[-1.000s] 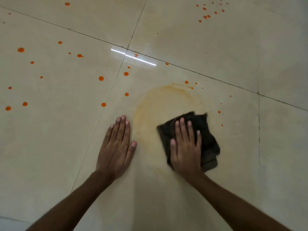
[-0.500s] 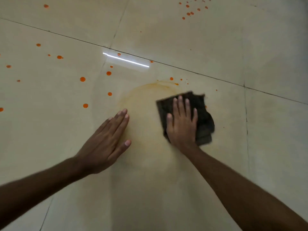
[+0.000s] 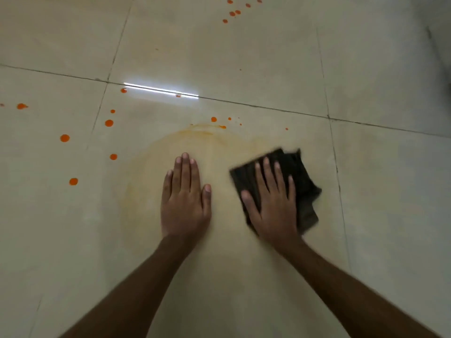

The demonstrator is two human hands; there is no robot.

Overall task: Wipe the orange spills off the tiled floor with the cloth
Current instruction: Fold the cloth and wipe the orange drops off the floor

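A dark folded cloth (image 3: pixel 302 181) lies flat on the beige tiled floor (image 3: pixel 244 57). My right hand (image 3: pixel 273 203) presses on it, palm down with the fingers spread. My left hand (image 3: pixel 185 198) rests flat on the floor just left of the cloth, holding nothing, inside a pale orange smear (image 3: pixel 151 167). Round orange drops (image 3: pixel 64 138) dot the tile to the left. Smaller orange drops (image 3: pixel 214 119) sit just beyond the smear. Another cluster of orange drops (image 3: pixel 231 13) lies far ahead near the top edge.
Dark grout lines (image 3: pixel 268 108) cross the floor. A bright strip of reflected light (image 3: pixel 161 90) lies on the grout line ahead of my hands. Bare tile stretches to the right.
My right hand has drawn the cloth back toward me and to the right. My left hand has shifted right onto the smear and now points straight ahead.
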